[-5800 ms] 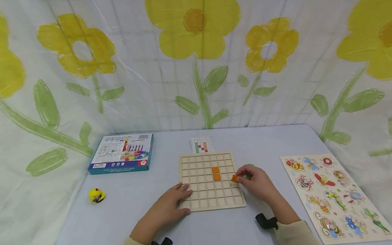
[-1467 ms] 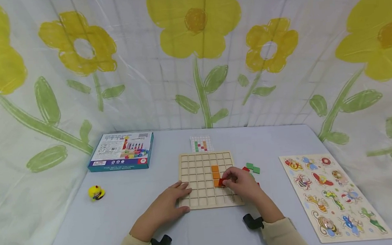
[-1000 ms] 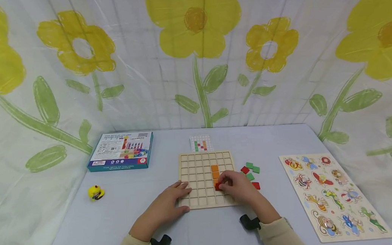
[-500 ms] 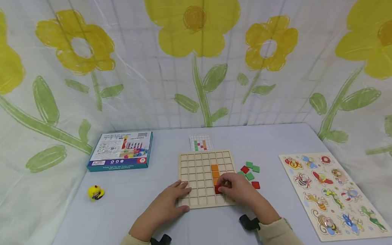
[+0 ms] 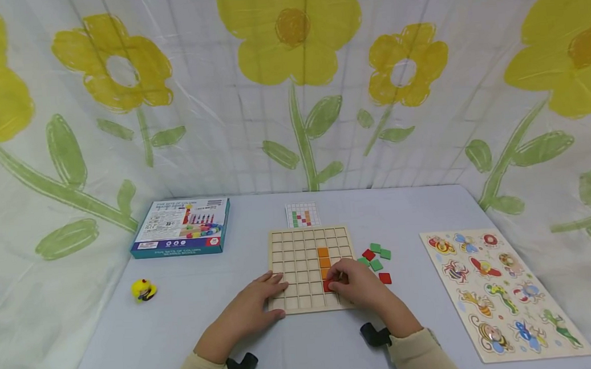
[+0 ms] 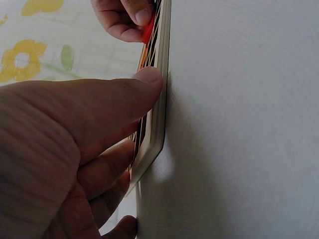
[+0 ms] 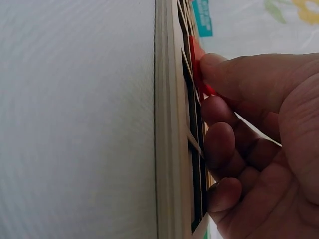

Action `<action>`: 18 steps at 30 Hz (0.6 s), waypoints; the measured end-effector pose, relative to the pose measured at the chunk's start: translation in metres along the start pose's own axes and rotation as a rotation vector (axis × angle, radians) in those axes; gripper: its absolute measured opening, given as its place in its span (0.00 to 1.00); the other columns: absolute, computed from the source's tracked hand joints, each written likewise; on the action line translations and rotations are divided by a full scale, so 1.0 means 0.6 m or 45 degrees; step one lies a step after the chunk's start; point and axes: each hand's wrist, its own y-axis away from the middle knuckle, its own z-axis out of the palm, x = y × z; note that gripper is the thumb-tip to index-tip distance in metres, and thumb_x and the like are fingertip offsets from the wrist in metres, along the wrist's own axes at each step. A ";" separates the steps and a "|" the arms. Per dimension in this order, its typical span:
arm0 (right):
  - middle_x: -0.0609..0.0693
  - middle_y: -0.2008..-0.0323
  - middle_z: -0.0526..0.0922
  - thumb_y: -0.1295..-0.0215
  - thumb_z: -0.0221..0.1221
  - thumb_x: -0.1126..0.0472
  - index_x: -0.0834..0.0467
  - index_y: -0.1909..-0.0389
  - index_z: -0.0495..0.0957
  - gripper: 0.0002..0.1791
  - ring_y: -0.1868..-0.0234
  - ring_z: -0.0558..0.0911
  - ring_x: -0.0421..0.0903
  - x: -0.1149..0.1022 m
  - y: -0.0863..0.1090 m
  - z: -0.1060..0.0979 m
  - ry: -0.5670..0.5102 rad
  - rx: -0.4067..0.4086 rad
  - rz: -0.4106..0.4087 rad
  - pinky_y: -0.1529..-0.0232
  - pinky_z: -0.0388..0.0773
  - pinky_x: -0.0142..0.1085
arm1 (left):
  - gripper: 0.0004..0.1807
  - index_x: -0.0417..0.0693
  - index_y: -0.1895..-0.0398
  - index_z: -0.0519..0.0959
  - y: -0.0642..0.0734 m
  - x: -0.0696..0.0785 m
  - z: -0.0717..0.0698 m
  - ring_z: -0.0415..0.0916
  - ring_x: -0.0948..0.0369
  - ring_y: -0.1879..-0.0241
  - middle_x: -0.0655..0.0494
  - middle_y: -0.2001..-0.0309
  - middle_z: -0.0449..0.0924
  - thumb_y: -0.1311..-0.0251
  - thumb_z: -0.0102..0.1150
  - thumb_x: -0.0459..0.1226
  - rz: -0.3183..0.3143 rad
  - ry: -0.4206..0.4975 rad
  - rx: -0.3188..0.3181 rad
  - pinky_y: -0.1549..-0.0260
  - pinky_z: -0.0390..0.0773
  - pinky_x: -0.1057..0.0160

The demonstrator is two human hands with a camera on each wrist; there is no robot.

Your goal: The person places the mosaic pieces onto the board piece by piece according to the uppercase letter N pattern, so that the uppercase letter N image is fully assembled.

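A wooden grid board [image 5: 299, 304] lies flat on the table. Three orange tiles [image 5: 324, 262] sit in one column of its cells, right of centre. Directly below them is a red tile [image 5: 326, 286], pinched between thumb and fingers of my right hand [image 5: 358, 283]. In the right wrist view that red tile [image 7: 195, 59] is a little tilted against the grid; whether it is fully seated I cannot tell. My left hand [image 5: 256, 306] rests on the board's left edge, fingers extended over it. The left wrist view shows its thumb [image 6: 124, 97] against the board's side.
Loose green tiles [image 5: 376, 265] and red tiles [image 5: 385, 279] lie right of the board. Behind it is a pattern card [image 5: 303, 215]. A boxed toy set [image 5: 180, 228] and a yellow toy [image 5: 144, 290] are at left, an insect picture puzzle [image 5: 504, 295] at right.
Since the oldest frame, a third orange tile has joined the column. My right hand has brought a red tile leftward and down into the cell beneath. My left hand has stayed put.
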 end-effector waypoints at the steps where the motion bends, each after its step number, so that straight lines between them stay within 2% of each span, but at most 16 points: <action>1: 0.43 0.62 0.81 0.29 0.72 0.61 0.46 0.59 0.87 0.06 0.61 0.77 0.44 0.000 0.000 0.000 -0.001 0.000 -0.005 0.62 0.78 0.31 | 0.33 0.48 0.26 0.80 0.000 0.000 0.000 0.58 0.44 0.15 0.50 0.20 0.72 0.34 0.77 0.40 0.001 -0.002 0.000 0.20 0.65 0.34; 13: 0.42 0.63 0.81 0.28 0.72 0.61 0.45 0.59 0.87 0.06 0.61 0.77 0.43 0.007 -0.001 -0.003 -0.029 0.007 -0.018 0.63 0.78 0.31 | 0.33 0.47 0.26 0.80 -0.001 -0.001 -0.001 0.59 0.43 0.15 0.49 0.20 0.72 0.34 0.77 0.40 0.013 -0.003 -0.008 0.20 0.66 0.34; 18: 0.44 0.60 0.84 0.28 0.72 0.62 0.49 0.55 0.88 0.06 0.60 0.78 0.44 0.034 0.005 -0.044 -0.117 0.127 -0.045 0.62 0.78 0.33 | 0.33 0.47 0.26 0.80 0.000 0.001 -0.002 0.58 0.43 0.15 0.49 0.20 0.72 0.34 0.77 0.39 0.003 0.002 -0.006 0.20 0.65 0.34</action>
